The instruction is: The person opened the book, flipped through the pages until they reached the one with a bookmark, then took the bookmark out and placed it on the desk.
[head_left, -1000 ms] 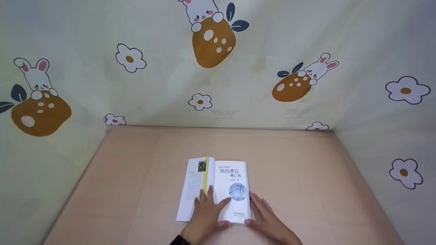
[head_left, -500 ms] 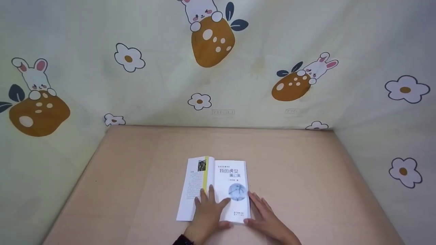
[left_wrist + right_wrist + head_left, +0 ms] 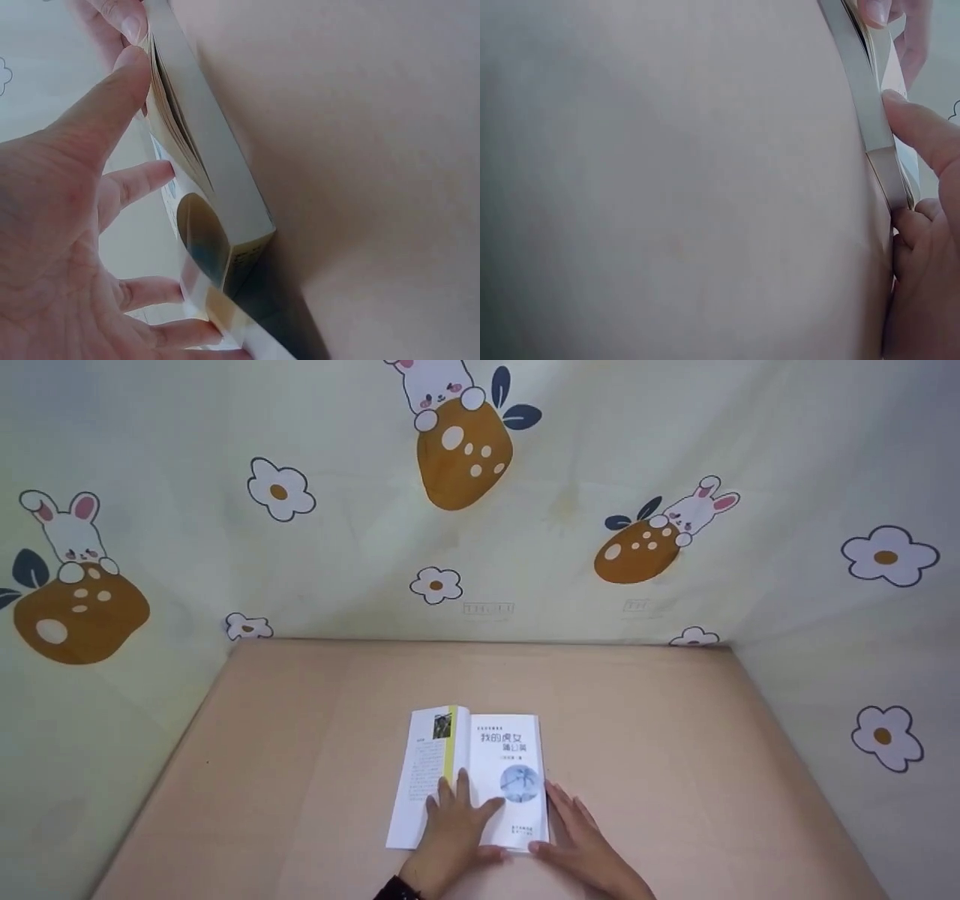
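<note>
A thick paperback book (image 3: 504,746) lies open near its front, with a white title page on the right and a text flap with a yellow strip on the left. Across the fold my left hand (image 3: 454,825) presses with spread fingers, its thumb reaching onto the title page. My right hand (image 3: 589,844) holds the lower right corner, fingers along the side and thumb at the bottom edge. In the left wrist view, a few front pages (image 3: 169,112) stand slightly apart from the block by the thumb, and the front cover (image 3: 202,236) curves away from the spine.
Beneath the book is a light brown tabletop (image 3: 637,720). Behind it and on both sides hang pale fabric walls (image 3: 337,562) printed with rabbits, orange fruit and flowers. A dark cuff (image 3: 397,889) shows at my left wrist.
The right thumb has slid slightly left along the book's bottom edge. Both hands stay on the book and the same page shows; the whole view has shifted a little.
</note>
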Available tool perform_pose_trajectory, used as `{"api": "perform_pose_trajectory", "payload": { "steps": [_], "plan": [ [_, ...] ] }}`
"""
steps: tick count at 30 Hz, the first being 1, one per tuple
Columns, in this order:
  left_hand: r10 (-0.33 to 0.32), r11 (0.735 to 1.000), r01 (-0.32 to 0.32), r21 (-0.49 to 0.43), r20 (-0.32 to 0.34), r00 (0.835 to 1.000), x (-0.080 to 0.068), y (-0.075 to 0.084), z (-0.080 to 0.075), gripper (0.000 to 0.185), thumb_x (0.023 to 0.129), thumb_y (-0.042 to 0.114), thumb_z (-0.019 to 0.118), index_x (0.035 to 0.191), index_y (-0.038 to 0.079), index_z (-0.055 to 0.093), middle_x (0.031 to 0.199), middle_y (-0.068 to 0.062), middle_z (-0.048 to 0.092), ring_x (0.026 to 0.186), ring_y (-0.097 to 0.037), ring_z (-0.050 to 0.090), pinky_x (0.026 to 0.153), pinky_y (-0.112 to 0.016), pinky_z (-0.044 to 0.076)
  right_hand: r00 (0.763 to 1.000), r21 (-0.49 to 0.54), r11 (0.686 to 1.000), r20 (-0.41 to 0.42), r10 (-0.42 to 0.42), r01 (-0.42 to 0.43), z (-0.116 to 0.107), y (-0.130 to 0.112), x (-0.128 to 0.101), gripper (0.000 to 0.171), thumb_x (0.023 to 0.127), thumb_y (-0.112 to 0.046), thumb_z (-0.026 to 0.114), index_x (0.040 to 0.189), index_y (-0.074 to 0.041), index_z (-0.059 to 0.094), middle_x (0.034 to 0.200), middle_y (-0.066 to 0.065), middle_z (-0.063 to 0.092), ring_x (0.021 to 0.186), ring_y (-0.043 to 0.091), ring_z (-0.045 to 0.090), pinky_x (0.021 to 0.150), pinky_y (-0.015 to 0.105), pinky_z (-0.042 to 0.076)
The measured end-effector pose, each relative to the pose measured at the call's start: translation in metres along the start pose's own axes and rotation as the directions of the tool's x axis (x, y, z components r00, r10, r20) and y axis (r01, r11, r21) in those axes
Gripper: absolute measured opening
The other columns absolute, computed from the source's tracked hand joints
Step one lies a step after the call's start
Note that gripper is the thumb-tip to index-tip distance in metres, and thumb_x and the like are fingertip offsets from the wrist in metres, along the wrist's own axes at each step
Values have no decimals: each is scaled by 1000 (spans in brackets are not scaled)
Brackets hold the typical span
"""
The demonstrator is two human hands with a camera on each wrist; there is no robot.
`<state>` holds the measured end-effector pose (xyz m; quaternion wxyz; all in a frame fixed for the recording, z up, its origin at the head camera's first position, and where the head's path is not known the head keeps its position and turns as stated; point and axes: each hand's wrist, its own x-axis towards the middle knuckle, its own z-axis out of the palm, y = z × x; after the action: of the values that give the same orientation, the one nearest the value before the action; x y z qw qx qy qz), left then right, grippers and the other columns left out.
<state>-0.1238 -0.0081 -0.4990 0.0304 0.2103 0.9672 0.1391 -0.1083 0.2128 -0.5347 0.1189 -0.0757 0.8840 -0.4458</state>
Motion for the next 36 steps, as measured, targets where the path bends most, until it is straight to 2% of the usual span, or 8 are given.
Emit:
{"api": "perform_pose_trajectory", "payload": {
  "steps": [5,11,18,24,30,36],
  "plan": [
    [-5,997,6,-75,20,1000,-1,-2,-4,64,63,49,74,121,24,62,137,-35,35,120,-62,33,88,-70,38,998,-14,998,-5,-59,59,1,3,0,88,83,-43,66,149,-10,18,153,21,19,140,47,5,108,64,-1],
    [3,997,-2,-74,22,1000,0,-5,-8,59,64,52,68,116,24,66,135,-33,37,118,-58,37,87,-65,42,998,12,999,21,-53,52,0,3,-2,91,82,-41,68,150,-11,15,154,18,16,140,46,1,108,64,-2],
    [-56,989,59,-138,24,998,2,-6,-10,37,81,36,66,108,12,69,135,-30,42,121,-55,40,90,-63,42,999,12,1000,34,-13,12,-1,2,-3,90,82,-41,67,150,-14,15,154,20,14,139,48,-3,106,68,-1],
    [-121,975,112,-189,-33,992,1,-2,-6,38,85,30,64,111,2,65,136,-28,44,124,-53,39,94,-63,39,999,4,1000,32,14,-14,-1,1,-2,86,84,-42,65,150,-14,17,154,21,14,139,48,-3,105,69,-1],
    [-180,955,143,-258,-125,976,3,-5,-5,37,87,28,64,104,-4,66,130,-25,51,119,-44,49,96,-53,43,1000,-3,1000,29,5,-5,-2,2,-3,84,85,-41,64,150,-14,18,155,18,15,140,47,-3,105,70,0],
    [-250,923,191,-336,-145,957,2,-11,-4,50,89,24,61,125,-9,51,127,-26,53,118,-41,52,94,-49,46,998,-12,999,45,49,-48,-2,1,-2,81,86,-44,61,150,-18,17,156,13,14,140,47,-6,102,73,-1]
  ]
}}
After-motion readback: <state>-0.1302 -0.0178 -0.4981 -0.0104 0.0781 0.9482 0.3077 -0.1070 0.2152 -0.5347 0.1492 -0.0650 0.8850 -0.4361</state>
